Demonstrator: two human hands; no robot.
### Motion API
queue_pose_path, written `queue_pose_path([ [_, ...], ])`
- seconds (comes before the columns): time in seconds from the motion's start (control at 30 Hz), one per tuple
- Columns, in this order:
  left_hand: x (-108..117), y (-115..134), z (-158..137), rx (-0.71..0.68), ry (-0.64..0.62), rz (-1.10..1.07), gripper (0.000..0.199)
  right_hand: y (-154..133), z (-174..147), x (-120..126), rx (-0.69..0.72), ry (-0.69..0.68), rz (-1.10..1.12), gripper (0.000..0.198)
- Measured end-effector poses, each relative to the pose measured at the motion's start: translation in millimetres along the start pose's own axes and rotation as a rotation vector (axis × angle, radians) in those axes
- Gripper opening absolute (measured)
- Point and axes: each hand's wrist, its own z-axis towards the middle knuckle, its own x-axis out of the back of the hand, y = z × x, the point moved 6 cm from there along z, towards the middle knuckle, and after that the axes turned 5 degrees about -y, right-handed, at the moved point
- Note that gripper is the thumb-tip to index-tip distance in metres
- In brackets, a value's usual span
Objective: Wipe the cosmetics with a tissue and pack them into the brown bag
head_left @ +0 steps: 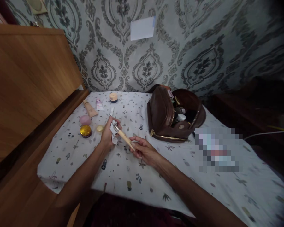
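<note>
A makeup brush [124,137] with a pale wooden handle and silver collar slants between my hands over the table. My right hand [143,151] pinches the tapered end of its handle. At the collar end, my left hand [107,132] is closed around a white wipe [114,138], which covers the brush head, so the bristles are hidden. Close to my left hand lie a small round yellowish item [99,128], a gold-lidded jar [85,131] and a pink rounded sponge-like item [85,120].
An open brown cosmetic bag [159,110] full of small items stands at the right. Toward the back left are a beige tube [90,108], a pink-and-white tube [99,104] and a small jar [113,98]. A blurred-out object [217,151] lies at the right; a wooden cabinet [33,72] borders the left.
</note>
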Motion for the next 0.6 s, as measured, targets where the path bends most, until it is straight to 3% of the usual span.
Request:
queue_pose_path([
  [0.23,-9.2,-17.1,-6.1,-0.064,0.06,-0.091,0.062,-8.3,-1.6,0.8,0.214,0.087,-0.27,0.044],
  [0.4,-11.2,-23.2,-11.6,-0.132,0.037,0.019,0.067,-14.1,-4.0,-0.9,0.321,0.12,-0.345,0.041],
  [0.6,-41.2,-43.3,-31.1,-0.012,-0.398,0.309,0.088,-29.0,-11.5,2.2,0.438,0.203,-0.358,0.04],
])
